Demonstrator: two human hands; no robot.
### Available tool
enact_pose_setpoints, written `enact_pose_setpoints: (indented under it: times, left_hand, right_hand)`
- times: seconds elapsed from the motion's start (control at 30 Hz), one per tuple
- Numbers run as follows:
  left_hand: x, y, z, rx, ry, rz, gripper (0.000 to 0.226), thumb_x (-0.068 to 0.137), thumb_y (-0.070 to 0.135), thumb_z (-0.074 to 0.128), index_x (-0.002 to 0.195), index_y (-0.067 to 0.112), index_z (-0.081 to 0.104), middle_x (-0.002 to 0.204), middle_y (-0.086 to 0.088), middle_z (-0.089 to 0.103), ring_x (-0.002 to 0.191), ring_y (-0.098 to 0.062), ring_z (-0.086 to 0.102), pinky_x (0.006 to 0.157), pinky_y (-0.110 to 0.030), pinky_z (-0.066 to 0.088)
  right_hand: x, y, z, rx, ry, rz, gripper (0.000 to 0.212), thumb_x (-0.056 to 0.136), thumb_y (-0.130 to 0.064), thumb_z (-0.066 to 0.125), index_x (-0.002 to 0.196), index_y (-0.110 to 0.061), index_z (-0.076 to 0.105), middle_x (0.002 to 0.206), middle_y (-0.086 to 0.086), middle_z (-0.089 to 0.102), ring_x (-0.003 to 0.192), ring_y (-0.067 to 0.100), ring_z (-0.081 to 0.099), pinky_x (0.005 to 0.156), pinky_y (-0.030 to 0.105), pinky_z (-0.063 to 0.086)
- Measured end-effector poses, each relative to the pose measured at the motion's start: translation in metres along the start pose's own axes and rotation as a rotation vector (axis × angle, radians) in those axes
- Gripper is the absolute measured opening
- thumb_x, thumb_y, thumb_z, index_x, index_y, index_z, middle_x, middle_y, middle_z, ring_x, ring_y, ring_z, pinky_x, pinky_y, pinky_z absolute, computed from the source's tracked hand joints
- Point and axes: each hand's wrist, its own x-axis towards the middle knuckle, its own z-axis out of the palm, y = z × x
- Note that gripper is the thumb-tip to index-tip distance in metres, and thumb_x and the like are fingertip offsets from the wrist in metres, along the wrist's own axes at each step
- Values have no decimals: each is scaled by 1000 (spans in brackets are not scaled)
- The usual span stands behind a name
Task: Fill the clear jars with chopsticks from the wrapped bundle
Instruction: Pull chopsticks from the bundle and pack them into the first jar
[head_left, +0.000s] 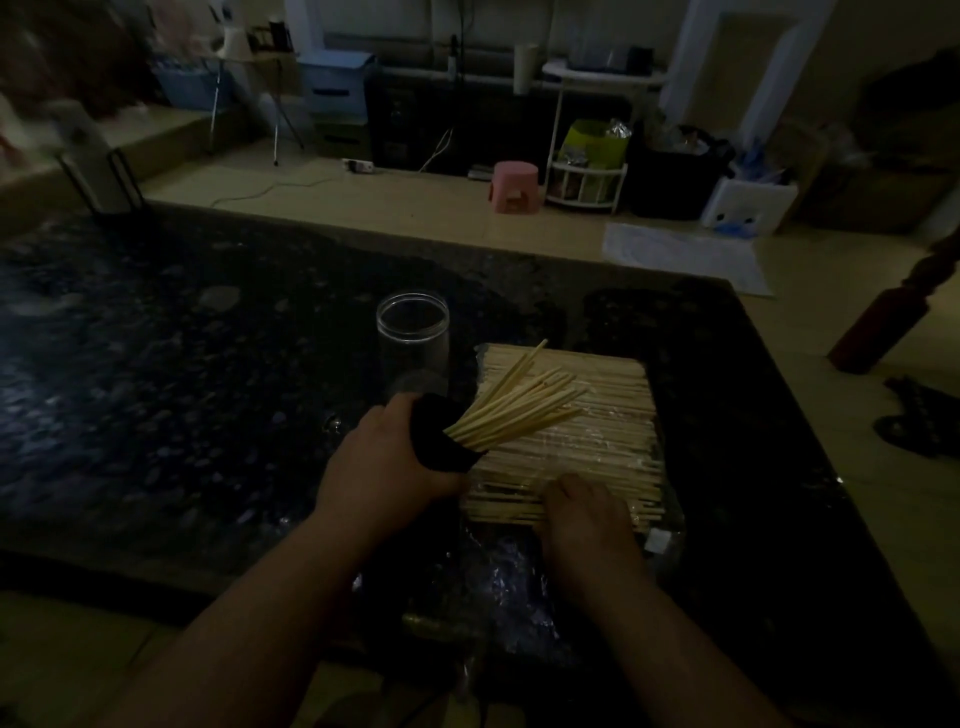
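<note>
Dark speckled stone makes up the table (208, 364), and on its right part lies the wrapped bundle (597, 452), a flat slab of pale chopsticks whose long axis runs left to right across the view, with clear film glinting over it. The clear jar (413, 338) stands upright just beyond the bundle's far left corner, mouth up and seemingly empty.

The left hand (384, 457) grips a fanned handful of chopsticks (514, 410) by its near ends. The tips slant away to the right over the bundle, not toward the jar. The jar stands directly beyond this hand and near it, so the left hand is the nearer one. To my mind, the handful must be swung upright and carried a little forward to drop in.

The right hand (587, 514) lies palm down on the bundle's near edge, fingers relaxed and holding nothing.

Something black (441, 441) surrounds the handful at the left fist, perhaps a cloth, though the dim light leaves that unsure. Only one jar shows.
</note>
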Motion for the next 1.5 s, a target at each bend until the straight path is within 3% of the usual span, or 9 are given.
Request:
enact_pose_setpoints:
  times: [0.3,0.43,0.6,0.7,0.8,0.9,1.03,1.2,1.5]
  left_hand:
    - [1,1,0,-34,6,19,76,55,51,84,121,36,50,115,4,58,105,-17,58,86,-35,51]
    - [0,1,-1,-38,7,33,75,55,50,86,120,38,51,114,5,59,104,-16,59,84,-32,50]
    - [0,2,-3,-40,5,31,78,55,48,85,123,36,50,115,5,57,104,-16,58,84,-32,50]
    - [0,2,-2,-38,6,39,78,55,47,85,123,37,50,115,4,57,104,-16,58,84,-32,50]
    - [0,1,1,-30,-6,40,79,54,50,84,124,37,49,115,5,56,105,-17,58,85,-32,49]
    - [0,3,2,-44,-10,44,79,53,50,84,123,37,51,110,8,56,104,-16,59,84,-32,50]
    - [1,5,2,-56,13,62,75,53,45,87,120,38,53,107,8,57,101,-14,59,82,-30,49]
    - [3,3,0,-58,24,63,77,51,50,87,118,37,52,107,11,57,100,-12,59,80,-31,51]
    - [4,5,3,-34,18,18,89,48,52,87,126,34,48,116,5,57,104,-15,57,84,-35,50]
  right_hand:
    - [2,0,4,5,-40,17,38,43,-24,90,73,-25,66,74,-4,61,65,21,60,60,30,46]
    - [1,0,0,51,-120,2,15,78,-25,69,88,-22,59,96,-1,59,91,25,55,70,33,32]
    - [-3,0,4,140,-62,-12,26,61,-14,79,68,-19,54,74,2,58,69,26,56,58,30,33]
    - [-1,-1,0,179,-73,-1,8,79,-15,65,86,-17,63,96,4,61,94,27,54,74,33,36]
    - [2,-1,-4,70,-180,-18,20,85,-18,58,103,-20,65,110,3,60,106,25,51,86,31,39]
    - [-4,-7,-7,-30,-251,-25,29,66,-20,72,93,-13,65,97,10,63,94,33,59,81,37,46]
    - [-9,-8,-5,-104,-253,-31,48,29,-24,86,71,-13,64,70,9,61,60,33,60,54,40,51]
    - [-13,-10,-25,53,-225,-20,29,86,-21,60,114,-20,54,109,4,62,99,27,61,81,32,47]
    - [-15,-14,-67,106,-173,-94,29,96,-44,42,111,-26,59,114,2,64,104,26,59,78,31,43]
